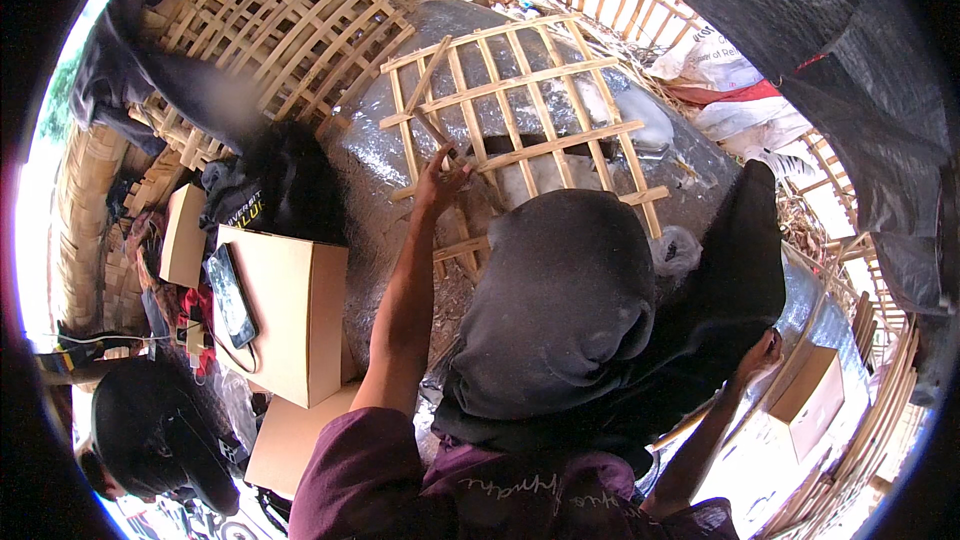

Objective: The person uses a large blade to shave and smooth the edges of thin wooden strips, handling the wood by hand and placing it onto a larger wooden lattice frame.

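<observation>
Head view: bamboo lattice [500, 92] lay ahead over grey sheeting [372, 145].
Left hand [440, 180]: I gripped a bamboo strip [430, 128] at the lattice.
Right hand [762, 355]: beside black cloth [745, 240]; I couldn't tell its grip.

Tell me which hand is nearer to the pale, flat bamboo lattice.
Left. The left hand is at the near-left part of the lattice; the right hand is well away, out to the right, near a tan rectangular cardboard box.

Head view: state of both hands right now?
Left hand: at the lattice; whether it is gripping can't be told.
Right hand: by the black cloth, fingers curled; grip can't be told.
</observation>
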`<state>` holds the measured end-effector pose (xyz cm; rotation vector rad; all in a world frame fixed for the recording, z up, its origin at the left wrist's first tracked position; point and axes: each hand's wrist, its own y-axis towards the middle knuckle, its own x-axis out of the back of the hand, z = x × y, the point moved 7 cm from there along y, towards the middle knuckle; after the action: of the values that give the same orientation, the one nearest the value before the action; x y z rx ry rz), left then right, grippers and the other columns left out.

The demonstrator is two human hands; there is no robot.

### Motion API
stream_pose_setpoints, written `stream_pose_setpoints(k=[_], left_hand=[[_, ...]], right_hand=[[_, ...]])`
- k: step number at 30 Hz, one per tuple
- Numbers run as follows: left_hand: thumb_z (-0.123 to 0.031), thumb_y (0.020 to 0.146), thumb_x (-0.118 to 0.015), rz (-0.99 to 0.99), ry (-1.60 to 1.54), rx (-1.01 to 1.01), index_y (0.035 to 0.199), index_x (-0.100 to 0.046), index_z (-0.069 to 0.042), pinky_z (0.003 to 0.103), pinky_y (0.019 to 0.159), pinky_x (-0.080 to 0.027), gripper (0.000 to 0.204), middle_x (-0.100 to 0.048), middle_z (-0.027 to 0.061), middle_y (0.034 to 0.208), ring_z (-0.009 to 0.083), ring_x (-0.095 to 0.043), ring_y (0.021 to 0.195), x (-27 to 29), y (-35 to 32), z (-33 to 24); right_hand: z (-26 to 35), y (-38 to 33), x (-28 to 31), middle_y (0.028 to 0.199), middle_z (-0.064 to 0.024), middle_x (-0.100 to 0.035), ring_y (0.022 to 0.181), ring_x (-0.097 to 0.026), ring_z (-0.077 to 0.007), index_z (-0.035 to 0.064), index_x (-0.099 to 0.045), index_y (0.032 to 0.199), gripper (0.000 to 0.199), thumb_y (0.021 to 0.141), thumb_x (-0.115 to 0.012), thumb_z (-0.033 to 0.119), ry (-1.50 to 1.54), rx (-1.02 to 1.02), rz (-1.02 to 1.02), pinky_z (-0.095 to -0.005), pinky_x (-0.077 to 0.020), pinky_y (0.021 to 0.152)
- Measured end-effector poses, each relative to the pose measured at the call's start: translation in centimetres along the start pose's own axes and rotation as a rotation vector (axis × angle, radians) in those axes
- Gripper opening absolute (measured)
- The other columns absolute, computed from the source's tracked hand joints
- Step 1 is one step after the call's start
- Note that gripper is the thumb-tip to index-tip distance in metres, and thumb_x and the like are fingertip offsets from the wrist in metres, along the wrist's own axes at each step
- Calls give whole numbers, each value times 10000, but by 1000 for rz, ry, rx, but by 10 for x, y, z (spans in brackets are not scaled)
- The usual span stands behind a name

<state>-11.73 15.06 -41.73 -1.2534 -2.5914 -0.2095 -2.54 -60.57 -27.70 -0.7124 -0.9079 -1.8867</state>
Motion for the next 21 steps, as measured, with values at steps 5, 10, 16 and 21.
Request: stream_pose_setpoints(k=[5,10,16,21], left_hand=[[-234,819,-742,53,-53,78,1312,-490,-120,317,714,-519,565,-640,126,1019,165,-628,843,-18,-8,-36],[-229,820,-740,11,13,96,1310,-496,-125,319,694,-519,557,-631,108,1052,143,-622,805,0,-9,-31],[-224,821,-738,-18,245,-84,1307,-503,-144,324,704,-518,545,-619,92,1089,157,-624,830,-3,-15,-65],[-213,825,-736,26,116,-11,1307,-500,-84,317,730,-519,552,-600,104,1124,165,-614,872,3,-11,-47]], right_hand=[[-13,-3,2,1089,-229,-606,1005,-562,-346,-32,-579,1135,361,946,-502,266,-12,24,-16,-410,-440,876],[11,-6,-1,1170,-253,-555,1028,-551,-371,-54,-512,1211,412,956,-464,266,-34,97,-96,-432,-434,889],[5,-2,3,1157,-260,-572,1035,-551,-378,-67,-529,1208,439,952,-472,285,3,150,-107,-437,-421,919],[3,-2,4,1073,-228,-604,992,-567,-335,-55,-583,1097,363,943,-490,261,-32,141,-76,-424,-432,898]])
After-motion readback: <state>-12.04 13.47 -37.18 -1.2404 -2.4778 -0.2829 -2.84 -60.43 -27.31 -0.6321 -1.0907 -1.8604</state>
